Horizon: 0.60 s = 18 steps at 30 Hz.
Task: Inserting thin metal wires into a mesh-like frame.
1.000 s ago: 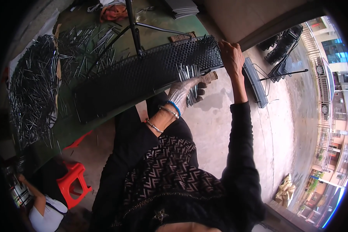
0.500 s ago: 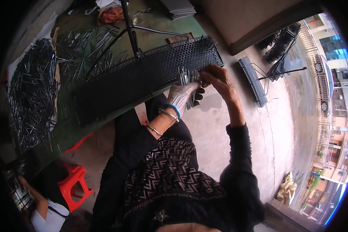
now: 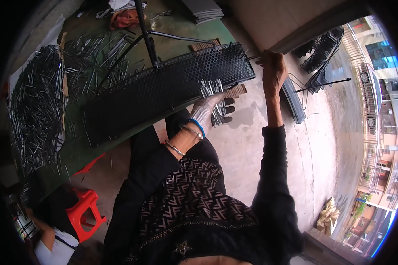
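A long black panel of perforated metal mesh (image 3: pixel 163 86) lies aslant along the near edge of the green table. My left hand (image 3: pixel 204 110), in a pale glove with dark fingertips, is closed around a bundle of thin metal rods (image 3: pixel 211 88), just in front of the panel's near edge. Bare and pinched, my right hand (image 3: pixel 274 70) is at the panel's far right corner. From its fingertips a thin rod (image 3: pixel 253 58) points toward the panel's end; whether it touches the panel I cannot tell.
Heaped rods (image 3: pixel 37 110) cover the table's left side. Black frame legs (image 3: pixel 149 44) rise behind the panel. Grey sheets (image 3: pixel 203 9) are stacked at the back. Another black panel (image 3: pixel 292 100) stands on the floor at right. A red stool (image 3: pixel 85 212) and another person (image 3: pixel 55 247) are at lower left.
My right hand has moved from the bundle up and right to the panel's right end, with a thin rod in its fingers. My left hand has stayed nearly in place, holding the bundle.
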Available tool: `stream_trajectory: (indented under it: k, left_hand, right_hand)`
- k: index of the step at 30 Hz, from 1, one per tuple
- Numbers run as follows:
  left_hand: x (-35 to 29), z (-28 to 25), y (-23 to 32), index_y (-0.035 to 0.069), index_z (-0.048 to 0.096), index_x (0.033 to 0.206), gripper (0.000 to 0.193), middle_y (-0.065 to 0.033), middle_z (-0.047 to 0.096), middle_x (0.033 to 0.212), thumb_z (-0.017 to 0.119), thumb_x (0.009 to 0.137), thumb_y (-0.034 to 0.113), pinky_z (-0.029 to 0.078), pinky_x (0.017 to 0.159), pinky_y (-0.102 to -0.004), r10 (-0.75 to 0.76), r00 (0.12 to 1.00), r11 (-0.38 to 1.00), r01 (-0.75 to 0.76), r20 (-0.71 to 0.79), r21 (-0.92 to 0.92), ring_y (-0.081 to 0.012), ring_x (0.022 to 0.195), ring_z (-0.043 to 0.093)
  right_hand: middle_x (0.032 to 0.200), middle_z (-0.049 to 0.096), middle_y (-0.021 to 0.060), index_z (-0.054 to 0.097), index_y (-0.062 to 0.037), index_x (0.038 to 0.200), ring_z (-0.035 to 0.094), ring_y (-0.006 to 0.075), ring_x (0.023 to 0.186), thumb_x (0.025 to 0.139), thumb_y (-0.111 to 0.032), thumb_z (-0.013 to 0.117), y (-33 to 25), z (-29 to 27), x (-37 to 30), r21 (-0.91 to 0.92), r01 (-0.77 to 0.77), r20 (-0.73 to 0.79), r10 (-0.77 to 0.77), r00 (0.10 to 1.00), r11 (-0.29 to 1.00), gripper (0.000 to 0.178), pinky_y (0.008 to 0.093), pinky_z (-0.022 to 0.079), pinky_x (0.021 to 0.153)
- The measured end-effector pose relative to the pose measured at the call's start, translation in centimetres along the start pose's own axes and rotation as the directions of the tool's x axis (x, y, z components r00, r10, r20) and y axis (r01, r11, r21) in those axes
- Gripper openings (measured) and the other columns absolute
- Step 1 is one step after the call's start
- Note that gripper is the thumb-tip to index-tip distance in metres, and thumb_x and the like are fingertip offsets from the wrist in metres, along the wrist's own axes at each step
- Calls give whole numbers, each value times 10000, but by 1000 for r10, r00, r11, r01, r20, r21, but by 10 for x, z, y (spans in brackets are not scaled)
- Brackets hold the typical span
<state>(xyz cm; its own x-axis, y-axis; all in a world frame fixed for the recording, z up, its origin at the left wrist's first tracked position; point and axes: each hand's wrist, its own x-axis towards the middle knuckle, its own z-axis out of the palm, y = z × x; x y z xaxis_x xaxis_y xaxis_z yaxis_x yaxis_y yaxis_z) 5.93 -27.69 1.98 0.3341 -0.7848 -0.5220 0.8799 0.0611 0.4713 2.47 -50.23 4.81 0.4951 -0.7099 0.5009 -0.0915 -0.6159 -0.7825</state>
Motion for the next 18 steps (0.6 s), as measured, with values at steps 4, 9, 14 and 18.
stream_trajectory:
  k: [4,9,14,18]
  left_hand:
    - [5,-4,-4,44,555,1167,316,-136,644,1045,580,918,238,572,738,-413,-28,999,998,30,40,-50,-257,932,652]
    - [5,-5,-5,23,567,1134,280,-136,653,995,582,917,199,587,720,-410,-46,999,996,47,22,-81,-254,883,665]
    - [4,-3,-6,22,584,1108,258,-110,657,929,586,917,196,593,694,-391,-10,1000,997,12,24,-73,-209,826,668]
    - [2,-4,-4,27,592,1102,258,-92,655,899,589,917,207,586,680,-360,-9,999,999,10,32,-34,-173,788,654]
  right_hand:
    - [713,664,95,582,-11,919,664,151,633,914,-79,538,17,11,8,-61,33,-15,-34,999,998,81,251,483,561]
    - [710,662,104,580,-9,918,666,170,616,911,-138,545,17,14,9,-195,32,7,-32,999,980,134,284,487,568]
    - [719,660,130,585,-21,928,662,216,602,912,-171,542,26,18,8,-293,18,59,-1,998,956,157,316,489,580]
    - [766,644,129,638,-74,920,652,258,671,902,-227,545,35,22,10,-436,154,149,-98,984,886,180,343,490,643]
